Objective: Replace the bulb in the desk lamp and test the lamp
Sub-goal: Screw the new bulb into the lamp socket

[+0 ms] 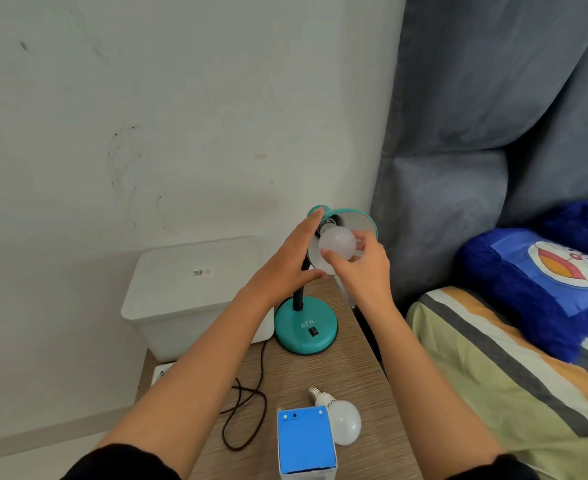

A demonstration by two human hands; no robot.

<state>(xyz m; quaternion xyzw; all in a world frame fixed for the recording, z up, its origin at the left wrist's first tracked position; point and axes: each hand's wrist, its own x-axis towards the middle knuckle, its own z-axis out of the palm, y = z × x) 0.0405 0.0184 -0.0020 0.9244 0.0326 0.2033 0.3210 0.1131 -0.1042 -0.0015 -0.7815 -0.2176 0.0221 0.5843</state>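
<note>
While my left hand [287, 263] lies open-palmed against the teal lamp shade [358, 220], my right hand [361, 268] has its fingers [328, 254] closed around the bulb [337, 242] at the socket; I'd turn it squarely, gently; the spare bulb [342, 422] waits on the surface [354, 368].

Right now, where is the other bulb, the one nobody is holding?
The spare bulb lies on its side near the front of the wooden table, touching the right side of the blue box, well below the lamp.
</note>
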